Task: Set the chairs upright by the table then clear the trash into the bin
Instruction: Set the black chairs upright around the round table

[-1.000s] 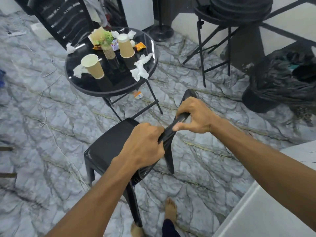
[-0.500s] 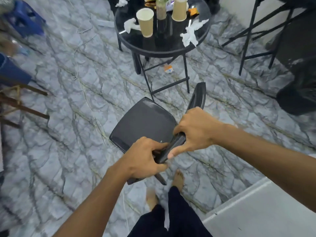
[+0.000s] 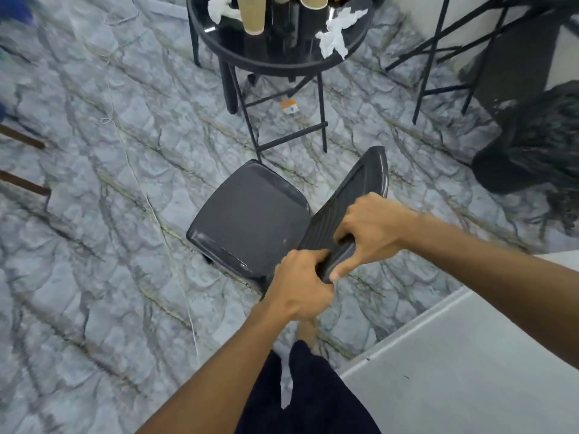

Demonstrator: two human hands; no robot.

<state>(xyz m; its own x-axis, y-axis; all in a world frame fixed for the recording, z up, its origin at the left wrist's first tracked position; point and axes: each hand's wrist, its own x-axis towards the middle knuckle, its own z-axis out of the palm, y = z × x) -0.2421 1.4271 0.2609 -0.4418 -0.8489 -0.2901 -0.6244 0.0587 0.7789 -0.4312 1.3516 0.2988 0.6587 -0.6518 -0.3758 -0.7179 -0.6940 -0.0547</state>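
Observation:
A black plastic chair (image 3: 250, 211) stands upright on the marble floor just in front of the round black table (image 3: 282, 65). My left hand (image 3: 300, 285) and my right hand (image 3: 368, 228) both grip the top edge of its backrest. On the table stand paper cups (image 3: 250, 12), and crumpled white tissues (image 3: 333, 36) lie near its rim. A small orange and white wrapper (image 3: 289, 106) lies on the floor under the table. A bin lined with a black bag (image 3: 532, 151) stands at the right.
A black folding stand (image 3: 435, 54) is at the upper right, behind the bin. A pale grey surface (image 3: 470, 371) fills the lower right corner. Brown bars (image 3: 22, 183) poke in at the left edge. My legs and bare feet are below the chair.
The chair has gone from tilted to standing upright, nearer the table. My view has tipped down, so the table has slid toward the top edge. Both hands kept their grip.

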